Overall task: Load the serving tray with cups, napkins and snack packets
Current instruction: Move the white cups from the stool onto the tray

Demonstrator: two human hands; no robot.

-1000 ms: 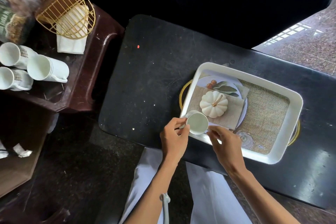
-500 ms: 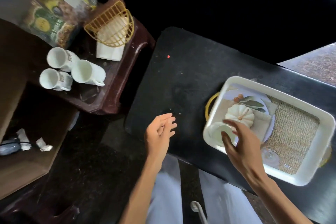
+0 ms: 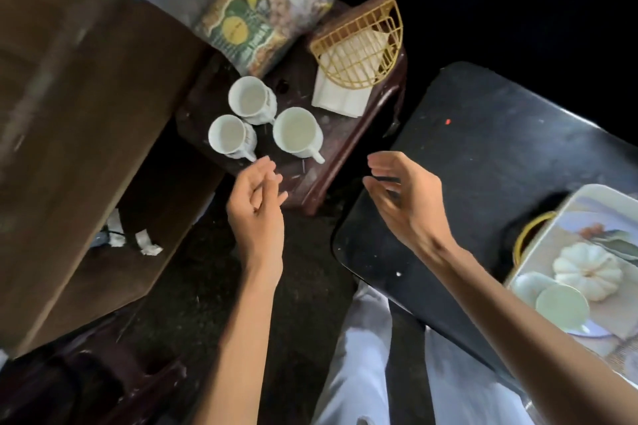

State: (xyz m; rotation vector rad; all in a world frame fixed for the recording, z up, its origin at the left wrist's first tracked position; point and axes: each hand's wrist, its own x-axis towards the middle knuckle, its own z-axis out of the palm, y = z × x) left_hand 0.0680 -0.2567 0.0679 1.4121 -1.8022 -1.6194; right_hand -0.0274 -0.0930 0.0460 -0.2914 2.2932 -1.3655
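Observation:
Three white cups stand on a small dark red stool: one at the back, one at the front left, one at the right. My left hand hovers just below the front-left cup, empty, fingers loosely curled. My right hand is open and empty over the gap between stool and black table. White napkins lie under a yellow wire holder. Snack packets lean behind the cups. The white serving tray at the right edge holds a white cup beside a white pumpkin.
A brown cardboard box fills the left side, with crumpled paper inside its lower part. The tray has a yellow handle and a printed mat. My white-trousered legs are below, over a dark floor.
Both hands let go of the cup in the tray and moved left toward the stool. The view swung left, so the tray slid to the right edge.

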